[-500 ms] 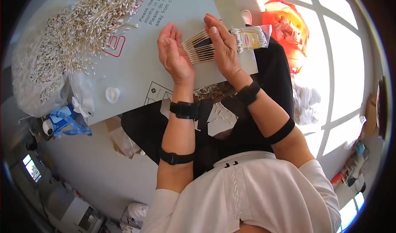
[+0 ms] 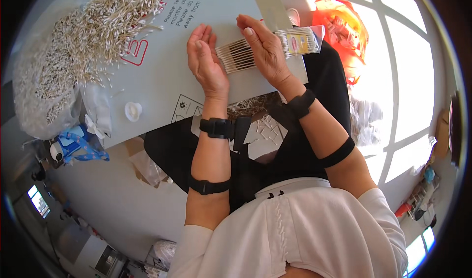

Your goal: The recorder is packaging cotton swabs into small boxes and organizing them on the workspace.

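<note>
A flat row of cotton swabs (image 2: pixel 236 55) lies on the grey table between my two hands. My left hand (image 2: pixel 210 64) stands on edge at the left end of the row, fingers outstretched, palm turned toward the swabs. Across the row's right part, my right hand (image 2: pixel 268 51) is held on edge with long, straight fingers and a raised thumb, hiding the swabs beneath. Just right of it a clear pack of cotton swabs (image 2: pixel 301 41) with a yellow label reaches past the table's edge. Whether pack and row join under my right hand is hidden.
A large heap of loose swabs (image 2: pixel 115 19) spills from a clear plastic bag (image 2: pixel 29 91) on the left. Near the front edge stands a small white round container (image 2: pixel 132 111). An orange-red bag (image 2: pixel 339 37) sits right of the table; below, an open box holds more swabs (image 2: pixel 253 106).
Both hands have shifted slightly left and up. The dark patch among the swabs between them is gone, and the swabs there lie more evenly side by side.
</note>
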